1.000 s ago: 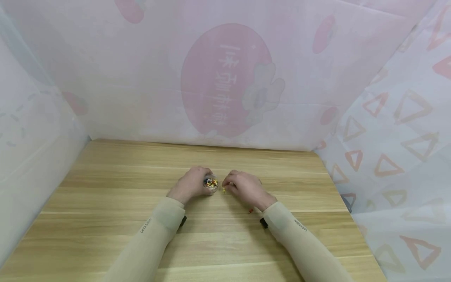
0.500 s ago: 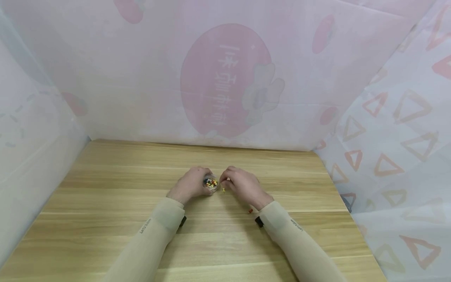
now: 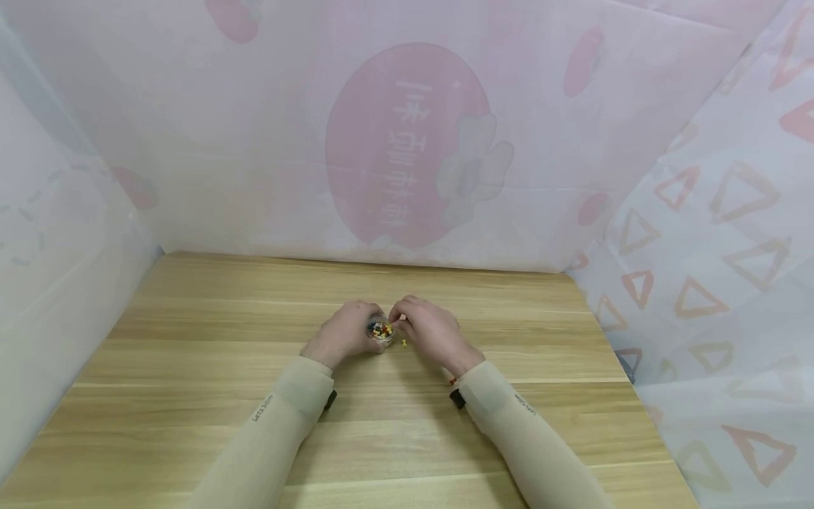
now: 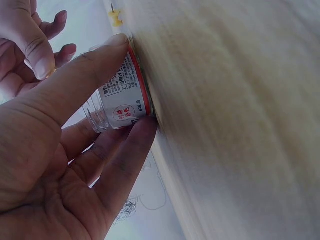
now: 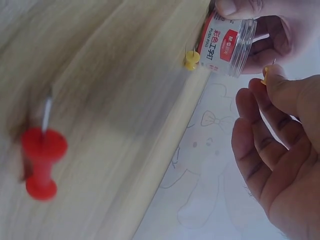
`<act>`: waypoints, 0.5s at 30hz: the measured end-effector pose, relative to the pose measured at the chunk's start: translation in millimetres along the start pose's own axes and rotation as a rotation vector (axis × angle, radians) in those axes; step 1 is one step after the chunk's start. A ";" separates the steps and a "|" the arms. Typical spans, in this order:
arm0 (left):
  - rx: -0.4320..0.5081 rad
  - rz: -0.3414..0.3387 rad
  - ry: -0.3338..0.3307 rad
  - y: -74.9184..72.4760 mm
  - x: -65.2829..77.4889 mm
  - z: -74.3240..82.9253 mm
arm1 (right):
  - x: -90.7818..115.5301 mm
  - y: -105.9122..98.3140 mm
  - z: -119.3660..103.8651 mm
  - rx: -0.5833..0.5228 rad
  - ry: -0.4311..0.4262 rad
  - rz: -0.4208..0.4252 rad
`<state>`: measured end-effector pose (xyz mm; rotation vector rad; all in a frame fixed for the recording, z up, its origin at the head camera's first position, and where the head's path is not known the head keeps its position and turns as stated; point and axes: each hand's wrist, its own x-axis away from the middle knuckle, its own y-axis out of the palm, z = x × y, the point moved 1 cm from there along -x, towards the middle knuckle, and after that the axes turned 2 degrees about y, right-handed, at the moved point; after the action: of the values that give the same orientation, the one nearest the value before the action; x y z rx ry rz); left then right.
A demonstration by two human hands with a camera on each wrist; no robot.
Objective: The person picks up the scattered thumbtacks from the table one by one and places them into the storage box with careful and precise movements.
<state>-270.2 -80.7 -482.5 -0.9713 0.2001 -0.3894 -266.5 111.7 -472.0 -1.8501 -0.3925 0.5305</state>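
My left hand (image 3: 346, 332) grips a small clear jar (image 5: 231, 45) labelled as push pins, thumb on one side and fingers on the other. It stands upright on the table, with several coloured push pins (image 3: 381, 331) showing through its open mouth. Between thumb and index finger, my right hand (image 5: 285, 125) pinches a yellow push pin (image 5: 266, 75) right beside the jar's rim. Another yellow push pin (image 5: 191, 60) lies on the wood close to the jar's base. Nearer the right wrist lies a red push pin (image 5: 44, 162), partly covered by the sleeve in the head view.
The wood-grain table (image 3: 254, 424) runs back to a pink patterned cloth wall (image 3: 267, 141). Printed sheets also hang at the left side (image 3: 57, 247) and the right side (image 3: 712, 283). Each wrist carries a black strap piece.
My right hand has moved left and slightly away from me, from beside the loose yellow push pin to the jar's mouth. The left hand and jar have stayed put.
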 end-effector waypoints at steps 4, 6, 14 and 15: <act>-0.002 0.001 -0.003 0.2 0.6 0.6 | -1.7 1.6 -0.7 -0.005 -0.008 0.011; -0.005 0.002 -0.004 0.0 1.0 1.1 | -2.5 2.8 -0.7 -0.005 -0.010 0.016; -0.023 -0.005 -0.010 0.0 3.0 2.6 | -2.2 7.9 -3.5 -0.001 -0.017 0.022; -0.025 -0.006 -0.011 0.2 3.1 2.9 | -2.0 8.5 -3.8 0.001 -0.021 0.021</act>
<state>-266.4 -79.7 -481.0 -0.9990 0.1923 -0.3876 -266.0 104.9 -478.6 -1.8505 -0.3869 0.5652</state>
